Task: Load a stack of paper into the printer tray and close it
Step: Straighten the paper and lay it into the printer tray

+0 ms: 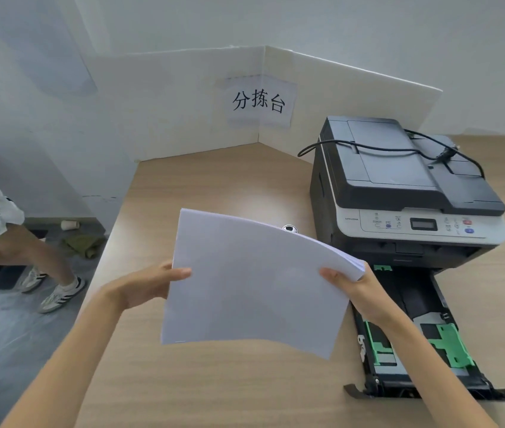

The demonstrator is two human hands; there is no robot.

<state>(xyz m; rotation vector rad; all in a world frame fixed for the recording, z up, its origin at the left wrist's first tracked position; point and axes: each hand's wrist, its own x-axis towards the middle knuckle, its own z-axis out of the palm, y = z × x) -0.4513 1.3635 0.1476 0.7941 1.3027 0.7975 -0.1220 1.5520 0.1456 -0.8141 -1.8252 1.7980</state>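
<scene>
Left hand [148,287] and right hand [354,288] each closed on an opposite edge of a bowed white paper stack [254,285], held above the wooden desk [214,186], left of the pulled-out black printer tray [424,304]

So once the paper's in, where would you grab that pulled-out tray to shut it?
Probably by its front panel, the wide dark lip at the near end of the tray. It faces the person and spans the tray's width, so coming straight from the front, fingers on that lip, should push it squarely into the printer. Both hands now hold the paper stack.
</scene>
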